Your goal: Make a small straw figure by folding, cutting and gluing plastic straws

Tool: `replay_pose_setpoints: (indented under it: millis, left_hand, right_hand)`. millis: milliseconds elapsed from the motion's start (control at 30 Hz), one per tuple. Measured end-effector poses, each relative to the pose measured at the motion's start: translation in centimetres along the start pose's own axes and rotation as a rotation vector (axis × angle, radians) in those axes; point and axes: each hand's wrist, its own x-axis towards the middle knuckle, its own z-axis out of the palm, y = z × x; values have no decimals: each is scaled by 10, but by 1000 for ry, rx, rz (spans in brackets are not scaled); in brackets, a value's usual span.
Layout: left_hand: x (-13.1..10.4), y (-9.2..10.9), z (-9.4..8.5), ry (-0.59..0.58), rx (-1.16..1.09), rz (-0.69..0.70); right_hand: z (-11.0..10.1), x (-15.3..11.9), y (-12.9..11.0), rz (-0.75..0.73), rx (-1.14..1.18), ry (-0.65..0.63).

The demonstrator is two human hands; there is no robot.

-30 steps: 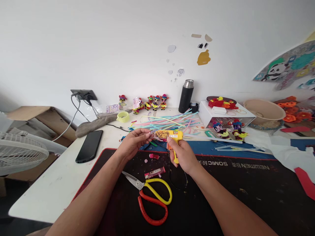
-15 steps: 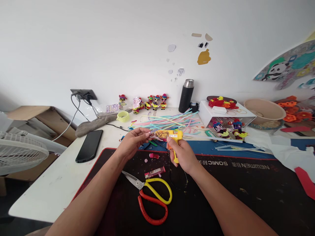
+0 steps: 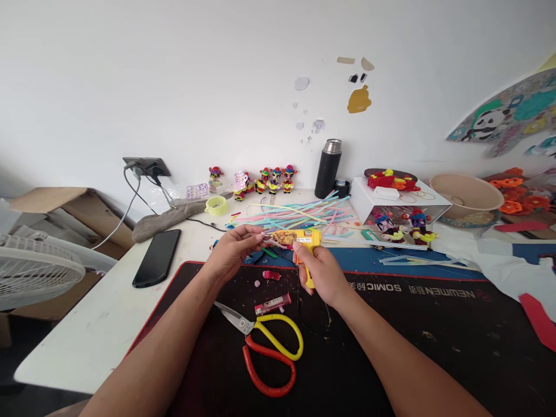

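My right hand (image 3: 319, 269) is wrapped round the handle of a yellow hot glue gun (image 3: 307, 238), its nozzle turned to the left. My left hand (image 3: 238, 246) is pinched at the nozzle end, holding a small piece that its fingers mostly hide. Below the hands, on the black mat, lie a short red fuzzy piece (image 3: 271, 275), a small pale bead-like bit (image 3: 257, 284) and a pink lighter (image 3: 273, 304). Nearer to me rest scissors (image 3: 248, 327) with one yellow and one red handle, blades pointing up and left.
Pastel strips (image 3: 299, 214) are heaped behind the hands. Small fuzzy figures (image 3: 275, 180) stand by the wall, near a black thermos (image 3: 328, 169). A white box (image 3: 360, 202) and a beige bowl (image 3: 467, 194) are on the right; a phone (image 3: 156, 258) and a fan (image 3: 39, 255) are on the left.
Almost nothing differs. The whole view has shifted very slightly, and both hands keep their hold by the glue gun's nozzle and handle.
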Motion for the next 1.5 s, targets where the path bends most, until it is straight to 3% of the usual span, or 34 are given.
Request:
replay_pose_setpoints:
  millis: [1500]
  left_hand:
    - [0,0,1,27,151,76]
  right_hand:
    - [0,0,-1,24,-28,15]
